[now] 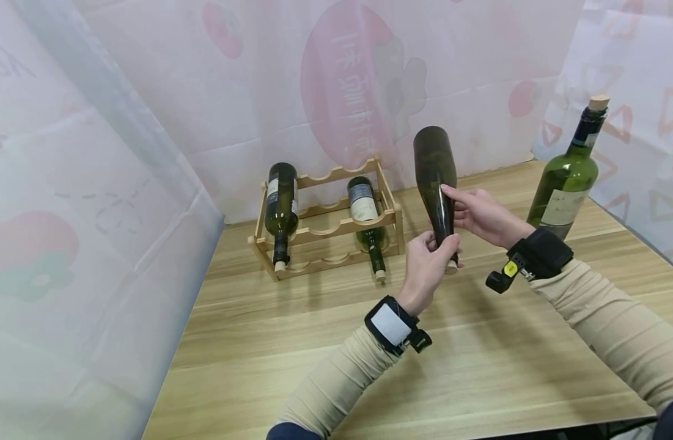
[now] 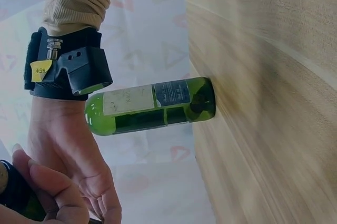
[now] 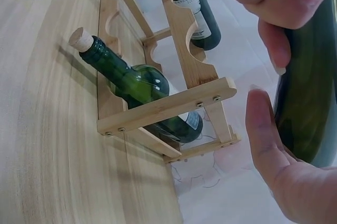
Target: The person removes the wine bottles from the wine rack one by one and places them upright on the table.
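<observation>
A dark wine bottle (image 1: pixel 432 156) is held tilted in front of me, base up and corked neck pointing down toward me. My left hand (image 1: pixel 426 266) grips its neck close to the cork (image 1: pixel 452 267). Higher up, around the bottle's shoulder, my right hand (image 1: pixel 487 214) holds it between thumb and fingers; some of those fingers are hidden behind the glass. In the right wrist view the bottle's dark side (image 3: pixel 310 97) shows at the right edge. To the left is a wooden wine rack (image 1: pixel 336 229), apart from both hands.
One corked bottle (image 1: pixel 281 205) lies on the rack's upper tier at the left, another (image 1: pixel 364 205) on the lower tier at the right, necks toward me. A green corked bottle (image 1: pixel 564 183) stands upright on the wooden table (image 1: pixel 314 342) at the right. Printed curtains surround the table.
</observation>
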The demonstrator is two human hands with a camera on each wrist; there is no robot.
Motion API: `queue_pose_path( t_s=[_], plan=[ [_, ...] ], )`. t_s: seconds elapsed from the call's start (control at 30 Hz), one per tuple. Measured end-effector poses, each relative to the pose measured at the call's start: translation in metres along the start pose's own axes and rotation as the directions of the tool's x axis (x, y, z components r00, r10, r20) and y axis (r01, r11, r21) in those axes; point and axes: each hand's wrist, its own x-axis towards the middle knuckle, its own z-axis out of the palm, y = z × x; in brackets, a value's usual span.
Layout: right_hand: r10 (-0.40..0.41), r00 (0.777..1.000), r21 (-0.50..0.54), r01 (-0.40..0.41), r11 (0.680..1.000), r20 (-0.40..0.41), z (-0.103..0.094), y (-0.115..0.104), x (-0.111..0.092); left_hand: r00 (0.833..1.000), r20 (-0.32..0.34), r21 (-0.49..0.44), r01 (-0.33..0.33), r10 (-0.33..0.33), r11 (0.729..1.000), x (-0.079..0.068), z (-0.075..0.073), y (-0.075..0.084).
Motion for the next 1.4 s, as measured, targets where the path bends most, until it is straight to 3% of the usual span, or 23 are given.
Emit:
queue_pose_path(
  t_s=[0.3, 0.4, 0.47, 0.5, 0.57, 0.6, 0.67, 0.73, 0.77, 0.8, 0.83, 0.93, 1.07, 1.2, 1.4],
  plan=[
    [-0.048, 0.998, -0.110, 0.045, 0.993, -0.028, 0.005, 0.003, -0.002, 1.000, 0.003, -0.007, 0.009, -0.009, 1.000, 0.002, -0.002, 0.004],
    [-0.107, 0.992, -0.241, 0.088, 0.967, -0.067, 0.007, 0.002, -0.005, 1.000, 0.009, -0.016, 0.015, -0.015, 1.000, 0.002, -0.002, 0.006],
    [-0.176, 0.980, -0.366, 0.132, 0.921, -0.089, 0.007, 0.002, -0.008, 1.000, 0.016, -0.014, 0.015, -0.014, 1.000, 0.002, -0.002, 0.007],
    [-0.226, 0.970, -0.448, 0.163, 0.879, -0.091, 0.007, 0.002, -0.009, 1.000, 0.018, -0.013, 0.015, -0.015, 1.000, 0.002, -0.002, 0.008],
    [-0.355, 0.933, -0.631, 0.235, 0.740, -0.069, 0.007, 0.005, -0.010, 1.000, 0.022, -0.011, 0.017, -0.016, 1.000, 0.002, -0.002, 0.009],
    [-0.421, 0.906, -0.721, 0.271, 0.638, -0.031, 0.006, 0.007, -0.010, 1.000, 0.024, -0.014, 0.017, -0.017, 1.000, 0.002, -0.002, 0.009],
    [-0.541, 0.838, -0.857, 0.331, 0.395, 0.074, 0.004, 0.012, -0.010, 1.000, 0.024, -0.023, 0.015, -0.014, 1.000, 0.002, -0.002, 0.008],
    [-0.617, 0.766, -0.915, 0.360, 0.180, 0.180, 0.002, 0.017, -0.008, 1.000, 0.023, -0.031, 0.013, -0.012, 0.999, 0.002, -0.003, 0.008],
    [-0.638, 0.733, -0.924, 0.371, 0.088, 0.233, 0.001, 0.020, -0.006, 1.000, 0.024, -0.035, 0.012, -0.011, 0.999, 0.001, -0.003, 0.008],
    [-0.648, 0.711, -0.929, 0.370, 0.016, 0.272, 0.001, 0.022, -0.005, 1.000, 0.024, -0.038, 0.011, -0.010, 0.999, 0.001, -0.003, 0.008],
    [-0.653, 0.694, -0.927, 0.375, -0.033, 0.303, 0.000, 0.023, -0.003, 1.000, 0.024, -0.039, 0.012, -0.011, 0.999, 0.001, -0.003, 0.008],
    [-0.663, 0.645, -0.912, 0.383, -0.148, 0.379, -0.002, 0.026, 0.000, 0.999, 0.028, -0.034, 0.016, -0.015, 0.999, 0.000, -0.003, 0.008],
    [-0.677, 0.570, -0.874, 0.415, -0.252, 0.466, -0.003, 0.028, 0.005, 0.999, 0.041, -0.024, 0.021, -0.020, 0.999, -0.001, -0.004, 0.010],
    [-0.688, 0.504, -0.841, 0.434, -0.322, 0.523, -0.004, 0.029, 0.008, 0.999, 0.052, -0.022, 0.017, -0.016, 1.000, -0.001, -0.005, 0.012],
    [-0.687, 0.449, -0.814, 0.417, -0.404, 0.571, -0.006, 0.030, 0.013, 0.998, 0.064, -0.005, -0.005, 0.006, 1.000, 0.000, -0.008, 0.015]
  ],
)
